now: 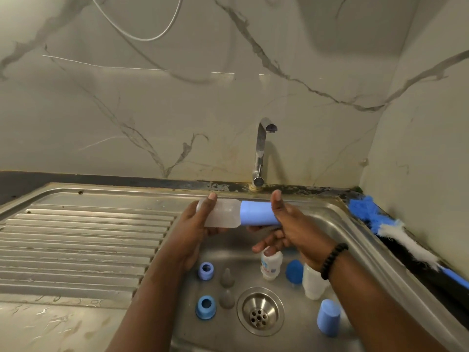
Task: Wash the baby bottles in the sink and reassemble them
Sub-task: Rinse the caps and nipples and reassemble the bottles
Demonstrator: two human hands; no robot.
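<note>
Two hands hold one bottle (220,214) level over the sink (337,219), just in front of the tap (261,151): the left hand (200,222) curls around the clear body, while the right hand (286,224) grips the blue cap (256,213) with thumb up, a hold that looks suited to pulling or twisting the cap off. Below the hands, in the basin, lie two blue rings (206,270), two grey teats (226,277), another small bottle (271,264), a clear body and more blue caps (328,316), apart, probably so each can be washed. A blue-and-white brush (396,229) lies on the counter to the right of the right hand, within reach.
</note>
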